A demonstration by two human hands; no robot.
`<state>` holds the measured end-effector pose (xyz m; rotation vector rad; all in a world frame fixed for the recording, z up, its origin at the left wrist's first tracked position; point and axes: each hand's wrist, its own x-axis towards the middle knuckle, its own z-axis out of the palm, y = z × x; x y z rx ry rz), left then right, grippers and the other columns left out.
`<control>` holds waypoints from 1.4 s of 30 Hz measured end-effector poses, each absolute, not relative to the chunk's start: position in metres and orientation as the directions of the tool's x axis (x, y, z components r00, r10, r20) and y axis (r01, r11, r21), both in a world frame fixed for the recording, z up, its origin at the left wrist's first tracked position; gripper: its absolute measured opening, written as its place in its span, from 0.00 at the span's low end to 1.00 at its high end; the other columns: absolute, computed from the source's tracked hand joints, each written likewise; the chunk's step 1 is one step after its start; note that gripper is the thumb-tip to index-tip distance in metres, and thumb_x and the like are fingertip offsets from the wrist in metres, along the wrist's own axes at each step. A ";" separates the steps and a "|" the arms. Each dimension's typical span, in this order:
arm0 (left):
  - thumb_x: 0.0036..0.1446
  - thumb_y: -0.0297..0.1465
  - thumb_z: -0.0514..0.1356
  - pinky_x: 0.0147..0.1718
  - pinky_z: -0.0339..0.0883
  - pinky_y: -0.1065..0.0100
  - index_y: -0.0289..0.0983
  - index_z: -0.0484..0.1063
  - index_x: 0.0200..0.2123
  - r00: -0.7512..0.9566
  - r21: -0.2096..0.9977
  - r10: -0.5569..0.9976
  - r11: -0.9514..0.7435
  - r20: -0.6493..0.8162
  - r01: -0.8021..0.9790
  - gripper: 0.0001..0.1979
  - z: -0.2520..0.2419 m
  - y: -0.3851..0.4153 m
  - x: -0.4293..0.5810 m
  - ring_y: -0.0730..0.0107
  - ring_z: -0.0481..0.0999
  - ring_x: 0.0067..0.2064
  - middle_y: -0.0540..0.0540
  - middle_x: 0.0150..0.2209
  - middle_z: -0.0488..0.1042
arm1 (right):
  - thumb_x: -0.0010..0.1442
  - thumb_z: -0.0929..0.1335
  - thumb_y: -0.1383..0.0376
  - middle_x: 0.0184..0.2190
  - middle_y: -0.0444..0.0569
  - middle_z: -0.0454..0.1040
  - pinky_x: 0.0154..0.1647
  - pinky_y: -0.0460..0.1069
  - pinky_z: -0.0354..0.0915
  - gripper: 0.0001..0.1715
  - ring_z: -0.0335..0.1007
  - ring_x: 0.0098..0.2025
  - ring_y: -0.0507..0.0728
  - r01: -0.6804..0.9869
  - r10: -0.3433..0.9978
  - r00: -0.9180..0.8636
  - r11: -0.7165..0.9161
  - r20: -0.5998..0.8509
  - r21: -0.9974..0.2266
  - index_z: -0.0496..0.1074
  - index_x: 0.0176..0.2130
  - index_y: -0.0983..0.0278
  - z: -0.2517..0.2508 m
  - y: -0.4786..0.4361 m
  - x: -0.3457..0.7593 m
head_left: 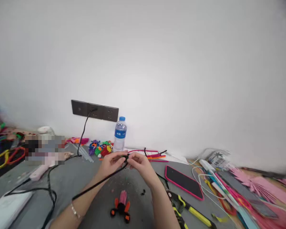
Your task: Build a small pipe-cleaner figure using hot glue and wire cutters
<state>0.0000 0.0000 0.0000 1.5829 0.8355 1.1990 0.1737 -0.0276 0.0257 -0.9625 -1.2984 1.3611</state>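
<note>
Head view: taking the hands as the clock's centre, a small pink-and-orange figure [123,197] sits on the desk [97,210] at 6 o'clock, where a dropped forearm might knock it. At 4 o'clock the pliers [197,213], beside the right forearm, could snag it. The left hand [111,163] and right hand [140,163] have their fingers pinched narrow on a black strip [100,182]; its tail, crossing the left forearm towards 8 o'clock, could catch and slip the pinch. Beyond, a bottle [120,135] might topple if bumped

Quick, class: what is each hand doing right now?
Left hand: closed, holding the black strip.
Right hand: closed, pinching the same strip near its upper end.
</note>
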 end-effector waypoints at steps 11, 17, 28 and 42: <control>0.54 0.40 0.61 0.45 0.73 0.62 0.35 0.79 0.43 0.293 0.961 0.918 -0.277 0.266 -0.005 0.18 0.009 -0.005 0.005 0.55 0.79 0.46 0.40 0.44 0.81 | 0.49 0.74 0.54 0.23 0.45 0.75 0.29 0.46 0.59 0.18 0.68 0.26 0.52 -0.149 0.960 -0.281 -0.068 -0.024 -0.986 0.68 0.29 0.64 0.025 -0.029 0.175; 0.54 0.43 0.61 0.36 0.73 0.66 0.34 0.79 0.42 0.295 0.971 0.926 -0.236 0.237 -0.040 0.20 0.010 -0.006 0.006 0.60 0.79 0.38 0.40 0.40 0.81 | 0.50 0.74 0.57 0.22 0.41 0.70 0.29 0.47 0.60 0.17 0.67 0.26 0.52 -0.131 0.963 -0.225 0.121 0.148 -0.984 0.65 0.27 0.63 0.020 -0.025 0.171; 0.48 0.44 0.67 0.29 0.69 0.71 0.33 0.77 0.34 0.436 0.962 0.900 0.141 -0.025 -0.234 0.19 0.019 -0.011 0.005 0.68 0.75 0.31 0.46 0.27 0.77 | 0.52 0.74 0.64 0.24 0.40 0.65 0.28 0.47 0.57 0.11 0.60 0.26 0.51 0.070 0.911 -0.193 0.382 0.363 -0.921 0.74 0.37 0.61 0.023 -0.028 0.174; 0.51 0.43 0.65 0.26 0.69 0.72 0.36 0.65 0.26 0.484 0.926 0.874 0.209 -0.032 -0.315 0.18 0.018 -0.012 0.005 0.68 0.78 0.29 0.49 0.25 0.74 | 0.51 0.74 0.57 0.21 0.39 0.62 0.25 0.46 0.53 0.14 0.55 0.24 0.51 0.218 0.884 -0.119 0.468 0.452 -0.857 0.68 0.29 0.62 0.017 -0.022 0.170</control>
